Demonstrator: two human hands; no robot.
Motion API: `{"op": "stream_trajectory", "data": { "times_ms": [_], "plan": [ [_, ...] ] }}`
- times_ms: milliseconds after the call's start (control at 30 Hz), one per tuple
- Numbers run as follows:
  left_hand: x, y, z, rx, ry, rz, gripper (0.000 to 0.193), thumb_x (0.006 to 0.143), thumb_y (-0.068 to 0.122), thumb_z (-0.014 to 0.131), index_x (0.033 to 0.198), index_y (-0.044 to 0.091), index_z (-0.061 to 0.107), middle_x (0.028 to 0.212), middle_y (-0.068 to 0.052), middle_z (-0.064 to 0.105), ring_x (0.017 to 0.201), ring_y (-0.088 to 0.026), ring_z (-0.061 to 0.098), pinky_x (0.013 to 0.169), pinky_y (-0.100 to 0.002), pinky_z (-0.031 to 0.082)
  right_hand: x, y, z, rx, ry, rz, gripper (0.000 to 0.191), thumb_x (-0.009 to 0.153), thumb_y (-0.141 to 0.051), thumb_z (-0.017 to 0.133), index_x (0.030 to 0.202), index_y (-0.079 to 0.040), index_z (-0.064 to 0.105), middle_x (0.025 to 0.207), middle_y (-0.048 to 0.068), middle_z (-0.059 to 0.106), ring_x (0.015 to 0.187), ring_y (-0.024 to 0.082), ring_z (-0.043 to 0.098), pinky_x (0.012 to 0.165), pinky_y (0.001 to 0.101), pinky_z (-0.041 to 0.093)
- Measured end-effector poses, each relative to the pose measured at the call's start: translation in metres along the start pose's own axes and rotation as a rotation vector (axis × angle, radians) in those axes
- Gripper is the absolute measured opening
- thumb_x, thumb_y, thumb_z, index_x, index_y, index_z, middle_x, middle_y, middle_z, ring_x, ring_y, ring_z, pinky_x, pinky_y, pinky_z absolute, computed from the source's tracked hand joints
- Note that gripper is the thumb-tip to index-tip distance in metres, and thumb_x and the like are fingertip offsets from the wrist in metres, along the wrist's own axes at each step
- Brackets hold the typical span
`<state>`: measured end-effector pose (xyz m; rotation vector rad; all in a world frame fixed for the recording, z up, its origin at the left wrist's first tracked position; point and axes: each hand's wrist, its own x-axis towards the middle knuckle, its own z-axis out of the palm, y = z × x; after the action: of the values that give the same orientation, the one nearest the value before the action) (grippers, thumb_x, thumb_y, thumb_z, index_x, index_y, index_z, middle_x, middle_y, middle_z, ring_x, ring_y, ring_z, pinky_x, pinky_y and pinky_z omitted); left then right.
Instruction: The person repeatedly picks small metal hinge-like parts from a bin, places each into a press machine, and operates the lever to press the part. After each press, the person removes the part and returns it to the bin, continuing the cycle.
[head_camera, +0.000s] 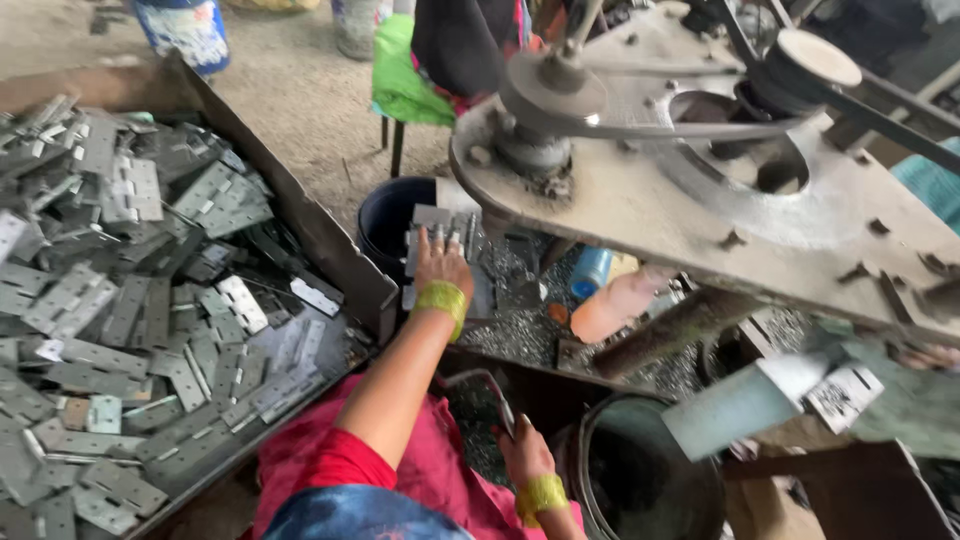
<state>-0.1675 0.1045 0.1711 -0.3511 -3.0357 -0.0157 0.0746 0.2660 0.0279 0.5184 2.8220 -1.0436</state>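
Observation:
My left hand (440, 262), with yellow bangles at the wrist, reaches forward and lies flat on a small stack of grey metal hinge plates (432, 222) under the edge of a machine's steel plate (640, 210). My right hand (522, 447), also with yellow bangles, is low near my lap, its fingers closed around a thin bent metal rod (482, 379). The rod's far end is hidden in the dark space under the machine.
A large tray (330, 240) at the left is heaped with several grey hinges (130, 300). A dark bucket (385, 215) stands behind the stack, a round dark bin (640, 480) lies beside my right hand. Belt pulleys (555, 90) sit on the machine. Metal scraps cover the bench.

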Motion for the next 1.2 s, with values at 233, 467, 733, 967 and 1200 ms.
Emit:
{"op": "stream_trajectory", "data": {
  "times_ms": [233, 467, 733, 967, 1200],
  "plan": [
    [-0.055, -0.003, 0.001, -0.03, -0.026, 0.115, 0.053, 0.096, 0.03, 0.05, 0.14, 0.002, 0.055, 0.164, -0.013, 0.032, 0.156, -0.032, 0.015, 0.122, -0.057, -0.003, -0.016, -0.085, -0.079, 0.024, 0.475, -0.468, 0.045, 0.083, -0.016, 0.068, 0.124, 0.0, 0.057, 0.107, 0.022, 0.068, 0.09, 0.041, 0.069, 0.073, 0.0466, 0.055],
    [-0.116, -0.021, 0.042, -0.219, 0.478, 0.579, 0.02, 0.101, 0.021, 0.056, 0.115, 0.012, 0.068, 0.133, -0.011, 0.066, 0.13, -0.028, 0.057, 0.125, -0.056, 0.027, -0.024, -0.138, -0.112, 0.187, 0.471, -0.415, 0.026, 0.085, -0.004, 0.067, 0.11, -0.004, 0.066, 0.102, 0.012, 0.069, 0.087, 0.026, 0.074, 0.073, 0.0358, 0.057],
    [-0.044, 0.074, -0.007, 0.111, 0.087, 0.222, 0.025, 0.103, 0.019, 0.055, 0.108, 0.009, 0.077, 0.139, -0.014, 0.064, 0.143, -0.032, 0.049, 0.124, -0.045, 0.026, -0.014, -0.138, -0.114, 0.32, 0.508, -0.416, 0.014, 0.09, -0.006, 0.07, 0.103, -0.002, 0.067, 0.095, 0.011, 0.07, 0.079, 0.02, 0.073, 0.07, 0.0313, 0.057],
    [-0.083, 0.018, 0.023, -0.169, 0.404, 0.141, 0.037, 0.097, 0.023, 0.048, 0.113, 0.006, 0.077, 0.155, -0.019, 0.045, 0.145, -0.036, 0.032, 0.113, -0.06, 0.019, -0.017, -0.139, -0.112, 0.214, 0.485, -0.381, 0.013, 0.089, -0.009, 0.068, 0.101, -0.004, 0.068, 0.094, 0.012, 0.072, 0.081, 0.025, 0.074, 0.071, 0.0351, 0.056],
    [-0.076, 0.022, 0.013, 0.236, -0.021, 0.114, 0.045, 0.105, 0.035, 0.04, 0.115, 0.011, 0.077, 0.162, -0.02, 0.036, 0.158, -0.042, 0.016, 0.122, -0.063, -0.002, -0.016, -0.158, -0.122, -0.022, 0.37, -0.343, 0.018, 0.09, -0.021, 0.068, 0.103, -0.009, 0.071, 0.097, 0.013, 0.073, 0.083, 0.033, 0.071, 0.072, 0.042, 0.054]
  ]
}}
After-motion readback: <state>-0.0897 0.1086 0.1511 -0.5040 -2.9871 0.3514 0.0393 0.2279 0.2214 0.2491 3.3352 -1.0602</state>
